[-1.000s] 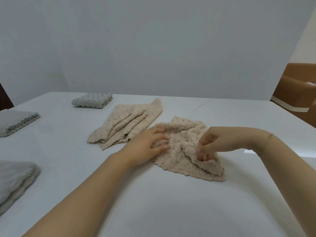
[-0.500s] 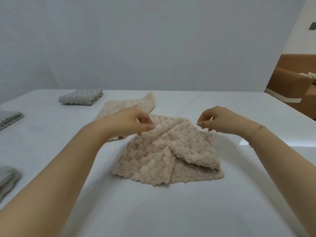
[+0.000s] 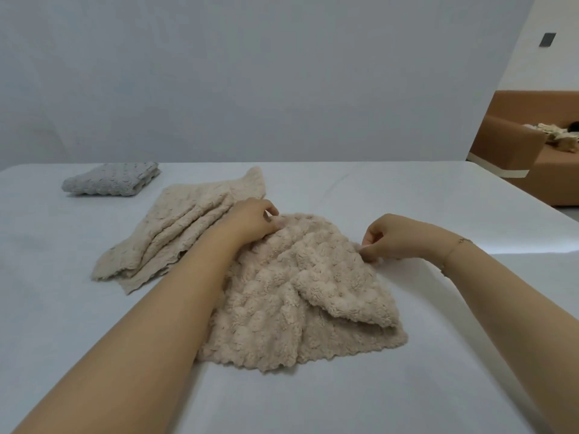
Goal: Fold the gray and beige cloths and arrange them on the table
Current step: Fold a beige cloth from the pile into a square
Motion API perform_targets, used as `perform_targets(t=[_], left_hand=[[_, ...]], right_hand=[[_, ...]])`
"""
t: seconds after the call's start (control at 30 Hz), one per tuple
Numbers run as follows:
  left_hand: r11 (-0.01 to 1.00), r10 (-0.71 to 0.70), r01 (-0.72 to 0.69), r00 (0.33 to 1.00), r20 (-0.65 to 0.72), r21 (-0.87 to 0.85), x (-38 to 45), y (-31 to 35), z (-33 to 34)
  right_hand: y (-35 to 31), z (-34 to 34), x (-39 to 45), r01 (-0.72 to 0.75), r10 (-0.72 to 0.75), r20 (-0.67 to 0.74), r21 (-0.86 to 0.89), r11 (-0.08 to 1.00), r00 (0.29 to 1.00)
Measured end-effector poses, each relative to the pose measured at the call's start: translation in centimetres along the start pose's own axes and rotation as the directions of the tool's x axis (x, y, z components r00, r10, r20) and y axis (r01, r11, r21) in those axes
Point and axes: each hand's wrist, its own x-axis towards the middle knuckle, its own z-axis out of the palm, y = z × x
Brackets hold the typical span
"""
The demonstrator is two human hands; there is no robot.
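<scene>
Fluffy beige cloth (image 3: 300, 296) rumpled on table (image 3: 376, 396), centre. Left hand (image 3: 253, 220) pinching far left corner; right hand (image 3: 388, 236) pinching far right corner. Probably light, limp, grippy pile; best held by corners, pulled taut before folding.

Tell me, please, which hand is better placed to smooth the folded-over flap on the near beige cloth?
Right, probably: the right hand pinches the beige cloth on the flap's side, while the left hand grips the far edge.
</scene>
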Motion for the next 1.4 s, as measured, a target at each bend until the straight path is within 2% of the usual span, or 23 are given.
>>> perform_targets(t=[0.1, 0.17, 0.27, 0.37, 0.47, 0.53, 0.63, 0.8, 0.93, 1.0, 1.1, 1.27, 1.4], left_hand=[[0.995, -0.004, 0.003, 1.0, -0.009, -0.103, -0.4, -0.3, -0.2], [0.996, 0.016, -0.021, 0.999, -0.046, -0.092, -0.4, -0.7, -0.8], [0.997, 0.02, -0.03, 0.99, -0.137, -0.066, -0.2, -1.6, -2.2], [1.0, -0.003, -0.002, 0.979, -0.202, -0.023, -0.3, -2.0, -3.7], [0.98, -0.018, -0.033, 0.967, -0.255, -0.196, -1.1, -1.7, -4.8], [0.963, -0.005, -0.074, 0.957, -0.29, -0.26, -1.4, -1.4, -5.3], [0.957, 0.013, -0.115, 0.933, -0.36, -0.265, -1.7, -0.9, -6.3], [0.941, 0.008, -0.165, 0.883, -0.469, -0.295, -2.0, -0.5, -7.4], [0.947, 0.015, -0.187, 0.838, -0.546, -0.262, -2.2, -0.4, -7.9], [0.954, 0.025, -0.192, 0.818, -0.575, -0.231, -2.2, -0.2, -7.8], [0.971, 0.025, -0.16, 0.811, -0.585, -0.18, -2.2, -0.1, -7.4], [0.997, -0.04, 0.064, 0.877, -0.479, 0.034, -2.9, 0.8, -7.0], [0.996, -0.056, 0.081, 0.903, -0.427, 0.041, -4.2, 1.3, -6.6]], right_hand=[[0.6, -0.4, 0.2, 0.011, -0.01, -0.023, 0.039, 0.999, 1.0], [1.2, -0.8, 0.5, 0.003, 0.008, -0.15, 0.075, 0.997, 0.989], [2.0, -1.6, 0.7, 0.03, 0.029, -0.397, 0.141, 0.99, 0.917], [2.2, -2.2, 0.6, 0.123, 0.026, -0.53, 0.243, 0.962, 0.847], [1.7, -2.5, 0.2, 0.239, 0.016, -0.629, 0.318, 0.918, 0.777], [1.4, -2.6, -0.2, 0.29, -0.004, -0.692, 0.297, 0.91, 0.722], [1.0, -2.9, -0.8, 0.353, -0.039, -0.757, 0.258, 0.899, 0.652], [0.3, -3.4, -1.3, 0.494, -0.03, -0.79, 0.353, 0.794, 0.612], [0.1, -3.6, -1.3, 0.532, -0.049, -0.842, 0.293, 0.795, 0.537], [0.0, -3.7, -1.3, 0.532, -0.06, -0.848, 0.275, 0.801, 0.527], [0.3, -3.7, -1.3, 0.506, -0.074, -0.823, 0.272, 0.819, 0.563], [1.0, -3.5, -0.9, 0.39, -0.077, -0.763, 0.239, 0.889, 0.642], [1.5, -3.1, -1.0, 0.342, -0.081, -0.77, 0.185, 0.921, 0.633]])
